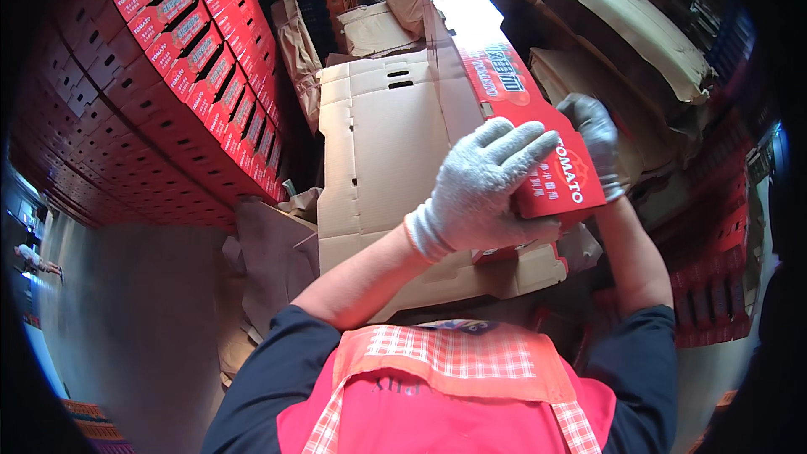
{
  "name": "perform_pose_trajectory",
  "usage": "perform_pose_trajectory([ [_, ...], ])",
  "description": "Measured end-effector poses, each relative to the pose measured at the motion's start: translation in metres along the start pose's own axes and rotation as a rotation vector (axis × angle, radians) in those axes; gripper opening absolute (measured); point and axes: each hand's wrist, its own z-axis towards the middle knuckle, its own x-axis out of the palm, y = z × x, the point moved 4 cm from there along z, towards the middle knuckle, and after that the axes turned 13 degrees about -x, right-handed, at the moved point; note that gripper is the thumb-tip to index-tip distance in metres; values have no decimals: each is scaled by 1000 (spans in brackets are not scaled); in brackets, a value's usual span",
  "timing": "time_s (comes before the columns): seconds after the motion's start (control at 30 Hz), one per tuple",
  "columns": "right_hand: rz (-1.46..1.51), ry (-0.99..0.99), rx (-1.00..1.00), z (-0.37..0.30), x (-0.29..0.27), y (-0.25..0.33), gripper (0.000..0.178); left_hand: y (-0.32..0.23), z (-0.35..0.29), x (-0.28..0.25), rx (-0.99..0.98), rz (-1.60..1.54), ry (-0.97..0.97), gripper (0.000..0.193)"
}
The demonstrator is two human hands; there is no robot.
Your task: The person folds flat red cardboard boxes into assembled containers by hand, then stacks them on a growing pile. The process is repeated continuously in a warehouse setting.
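A partly folded cardboard box [361, 160] lies in front of me, its plain brown inside facing up. Its right side panel [513, 101] stands raised, with a red printed outer face. Grey-white work gloves cover both hands. My left hand [492, 189] grips the near red corner flap [555, 176], fingers on one side and thumb beneath its lower edge. On the outer side of that same corner, my right hand [595, 143] curls against the red cardboard; it is slightly blurred and its palm side is partly hidden.
Tall stacks of red boxes [193, 59] rise at the left. Brown paper-wrapped bundles [630, 34] lie at the far right, with more red boxes [706, 277] below them. Crumpled brown paper [269, 252] lies beside the flat cardboard. A distant person [34, 259] is at the far left.
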Motion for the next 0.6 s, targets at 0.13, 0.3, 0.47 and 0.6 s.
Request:
perform_pose_trajectory([
  [0.13, -421, 150, -278, 23, 64, 98, 31, 8, -1, 29, 9, -97, -167, 111],
  [0.3, -943, 734, 130, 22, 137, 117, 49, 16, -18, 42, -103, -195, -359, 139],
  [0.47, -892, 860, 349, 38, 153, 99, 18, 26, -39, 71, -619, -572, -73, 138],
  [0.6, -1006, 1140, -327, 29, 189, 74, 16, 19, -43, 78, -649, -689, 125, 99],
])
